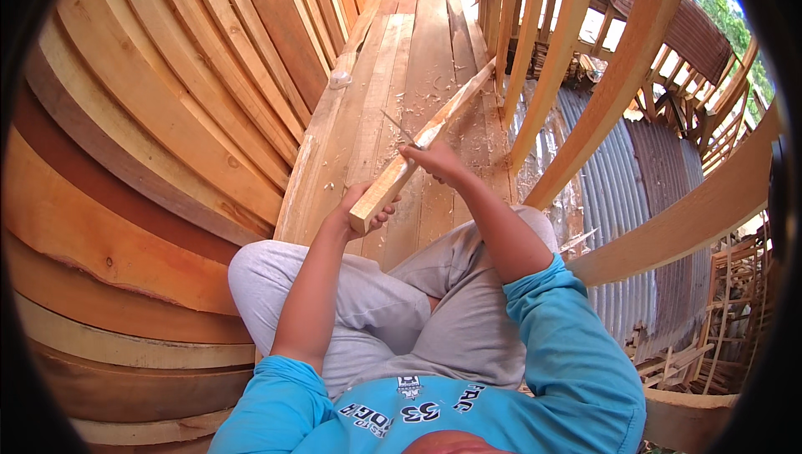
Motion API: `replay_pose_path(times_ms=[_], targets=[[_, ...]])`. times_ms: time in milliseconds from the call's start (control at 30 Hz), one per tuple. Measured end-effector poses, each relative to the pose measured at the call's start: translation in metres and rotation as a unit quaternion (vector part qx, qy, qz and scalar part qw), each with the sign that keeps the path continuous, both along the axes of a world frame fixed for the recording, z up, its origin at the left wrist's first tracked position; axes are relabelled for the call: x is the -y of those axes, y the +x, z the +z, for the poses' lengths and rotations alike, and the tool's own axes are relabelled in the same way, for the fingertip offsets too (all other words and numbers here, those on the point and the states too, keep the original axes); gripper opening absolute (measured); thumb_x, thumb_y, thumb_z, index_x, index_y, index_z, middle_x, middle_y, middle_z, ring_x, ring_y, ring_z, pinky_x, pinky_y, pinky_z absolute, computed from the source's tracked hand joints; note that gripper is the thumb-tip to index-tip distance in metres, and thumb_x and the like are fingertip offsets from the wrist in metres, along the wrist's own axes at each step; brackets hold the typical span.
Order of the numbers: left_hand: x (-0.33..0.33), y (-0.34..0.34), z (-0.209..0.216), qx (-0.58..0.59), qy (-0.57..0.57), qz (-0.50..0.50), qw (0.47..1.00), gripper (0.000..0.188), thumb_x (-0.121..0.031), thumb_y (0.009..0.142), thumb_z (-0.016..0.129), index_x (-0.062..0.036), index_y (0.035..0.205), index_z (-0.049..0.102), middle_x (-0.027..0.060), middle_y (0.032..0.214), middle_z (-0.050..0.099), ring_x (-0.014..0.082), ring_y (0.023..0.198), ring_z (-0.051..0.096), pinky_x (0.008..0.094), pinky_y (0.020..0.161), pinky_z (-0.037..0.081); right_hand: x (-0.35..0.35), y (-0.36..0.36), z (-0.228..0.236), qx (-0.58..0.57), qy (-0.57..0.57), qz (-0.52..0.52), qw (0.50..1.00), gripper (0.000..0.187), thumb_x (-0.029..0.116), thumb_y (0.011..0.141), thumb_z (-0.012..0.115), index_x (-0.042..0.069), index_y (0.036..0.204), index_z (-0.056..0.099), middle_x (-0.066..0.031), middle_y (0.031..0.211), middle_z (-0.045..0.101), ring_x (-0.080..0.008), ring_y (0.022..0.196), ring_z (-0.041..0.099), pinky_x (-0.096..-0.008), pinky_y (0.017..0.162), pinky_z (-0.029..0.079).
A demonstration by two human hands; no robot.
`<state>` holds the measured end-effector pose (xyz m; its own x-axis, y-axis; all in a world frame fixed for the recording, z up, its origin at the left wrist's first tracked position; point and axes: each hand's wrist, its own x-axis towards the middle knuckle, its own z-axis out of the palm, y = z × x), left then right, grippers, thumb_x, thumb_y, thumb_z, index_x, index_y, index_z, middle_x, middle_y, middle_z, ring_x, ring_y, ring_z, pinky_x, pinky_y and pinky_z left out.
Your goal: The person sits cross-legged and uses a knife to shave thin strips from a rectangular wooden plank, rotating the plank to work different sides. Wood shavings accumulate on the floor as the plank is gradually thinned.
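A squared length of pale wood (pixel 386 188) slants from near my lap up to the right, its far end close to the upright slats. My left hand (pixel 365 210) is wrapped round its near end from below. Over the middle of the piece, my right hand (pixel 436 162) is closed on the handle of a knife; the handle itself is mostly hidden by the fingers. The thin knife blade (pixel 398 125) points up and to the left, lying across the wood. Beyond my right hand the wood's upper face looks freshly cut and lighter.
I sit cross-legged on a plank floor (pixel 368 132) scattered with curled shavings. Tall boards (pixel 184 111) lean along the left side. At the right stand spaced wooden slats (pixel 618 95), with corrugated metal sheets (pixel 614 178) below them. A small whitish clear object (pixel 339 80) lies by the leaning boards.
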<state>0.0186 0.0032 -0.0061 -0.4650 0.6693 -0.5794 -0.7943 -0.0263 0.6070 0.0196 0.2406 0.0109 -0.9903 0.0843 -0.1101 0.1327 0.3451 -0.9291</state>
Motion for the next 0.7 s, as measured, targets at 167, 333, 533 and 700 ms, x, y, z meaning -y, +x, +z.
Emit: replay_pose_path(times_ms=[167,333,533,700], targets=[[-0.007,0.004,0.015,-0.029,0.079,0.022,0.996,0.06,-0.046,0.104,0.036,0.0085,0.122,0.052,0.0087,0.078,0.059,0.011,0.056,0.058,0.0193,0.04,0.048,-0.008,0.003,0.005,0.025,-0.005,-0.036,0.999,0.057,0.063,0.083,0.07,0.007,0.076,0.066,0.0022,0.058,0.046,-0.0093,0.044,0.042,-0.0293,0.041,0.032],[0.006,0.002,0.015,0.067,0.173,0.005,0.983,0.06,-0.046,0.105,0.034,0.0066,0.131,0.048,0.0127,0.077,0.057,0.0142,0.052,0.055,0.0201,0.038,0.046,-0.011,-0.005,-0.016,0.017,0.118,0.008,0.993,0.056,0.043,0.105,0.043,-0.005,0.092,0.068,-0.0149,0.071,0.063,-0.0251,0.069,0.062,-0.0421,0.07,0.049],[0.02,-0.012,0.011,0.077,0.184,-0.008,0.98,0.059,-0.047,0.105,0.033,0.0009,0.135,0.049,0.0064,0.069,0.053,0.0123,0.045,0.052,0.0212,0.037,0.039,-0.008,-0.011,0.0,0.049,0.154,0.051,0.986,0.056,0.042,0.106,0.039,-0.003,0.089,0.067,-0.0193,0.081,0.067,-0.0342,0.079,0.066,-0.0443,0.078,0.049],[0.023,-0.006,0.029,-0.029,0.133,-0.026,0.99,0.066,-0.057,0.104,0.035,0.0004,0.134,0.05,0.0038,0.066,0.052,0.0096,0.043,0.049,0.0223,0.038,0.037,-0.002,-0.024,-0.013,-0.006,0.109,-0.019,0.994,0.075,0.074,0.093,0.049,0.003,0.092,0.074,-0.0099,0.067,0.059,-0.0249,0.068,0.06,-0.0398,0.068,0.049]])
